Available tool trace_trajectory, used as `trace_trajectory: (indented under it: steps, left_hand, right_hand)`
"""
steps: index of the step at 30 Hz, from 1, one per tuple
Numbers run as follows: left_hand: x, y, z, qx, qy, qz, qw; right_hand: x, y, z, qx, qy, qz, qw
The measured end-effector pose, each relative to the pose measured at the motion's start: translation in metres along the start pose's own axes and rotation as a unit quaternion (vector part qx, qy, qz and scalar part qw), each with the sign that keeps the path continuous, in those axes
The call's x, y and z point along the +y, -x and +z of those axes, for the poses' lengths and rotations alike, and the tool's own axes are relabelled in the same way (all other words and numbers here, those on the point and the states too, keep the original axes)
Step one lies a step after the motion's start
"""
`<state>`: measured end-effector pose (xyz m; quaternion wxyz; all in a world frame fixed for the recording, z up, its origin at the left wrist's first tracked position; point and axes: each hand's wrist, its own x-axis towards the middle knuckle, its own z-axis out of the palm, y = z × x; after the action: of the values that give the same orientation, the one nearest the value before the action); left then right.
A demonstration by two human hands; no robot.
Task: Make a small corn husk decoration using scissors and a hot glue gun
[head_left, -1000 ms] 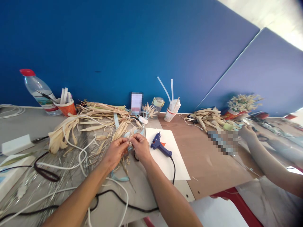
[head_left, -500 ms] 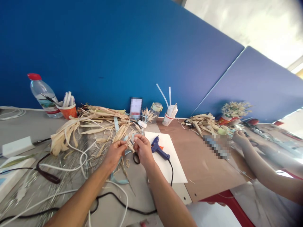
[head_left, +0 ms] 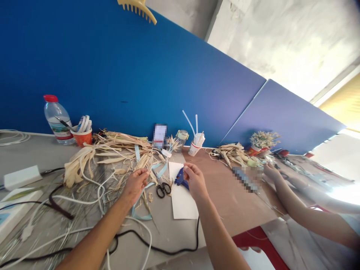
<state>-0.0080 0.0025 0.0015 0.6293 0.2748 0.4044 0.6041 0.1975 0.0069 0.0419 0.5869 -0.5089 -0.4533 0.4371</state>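
My left hand (head_left: 136, 185) is closed in a pinch above strips of dried corn husk (head_left: 144, 159); whatever lies between its fingertips is too small to make out. To the right, my right hand (head_left: 196, 181) hovers over a white sheet of paper (head_left: 181, 204), thumb and fingers pressed together, their content hidden. Partly behind its fingers lies a blue glue gun (head_left: 179, 177) on the paper. Between my hands, scissors with black handles (head_left: 163, 189) rest on the table beside a light blue ribbon (head_left: 142, 216).
White and black cables (head_left: 157, 249) cross the table in front. A bottle (head_left: 59, 125), an orange cup (head_left: 83, 138) and a paper cup with straws (head_left: 194, 149) stand along the blue partition (head_left: 112, 75). At the right, a co-worker's arm (head_left: 298, 210) reaches over the table.
My right hand has moved right, away from my left, to the glue gun. The scissors between them are now uncovered. The view has tilted upward.
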Motion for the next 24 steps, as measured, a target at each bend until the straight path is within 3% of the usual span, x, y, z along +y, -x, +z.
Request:
trace_trajectory:
  steps: [3,7,10,14,17,24]
  left_hand:
    - [0.002,0.001,0.002,-0.008,0.023,-0.001,1.0]
    - [0.003,0.001,0.002,-0.014,0.044,0.001,0.999]
    - [0.001,0.0,0.001,-0.014,0.037,0.007,0.999]
    - [0.0,-0.002,-0.001,-0.013,0.017,0.017,1.0]
    - [0.0,-0.003,-0.002,-0.007,-0.001,0.024,1.0]
    - [-0.003,-0.005,-0.006,0.013,-0.046,0.038,0.998]
  right_hand:
    - [0.012,-0.004,-0.028,0.023,0.237,-0.039,0.97]
    - [0.025,-0.002,-0.053,-0.017,0.491,-0.038,0.87]
    - [0.029,0.004,-0.054,-0.075,0.589,-0.02,0.804]
    - [0.03,0.006,-0.043,-0.105,0.69,-0.012,0.716]
    - [0.031,0.002,-0.038,-0.131,0.701,-0.007,0.701]
    - [0.036,-0.011,-0.043,-0.151,0.666,-0.011,0.731]
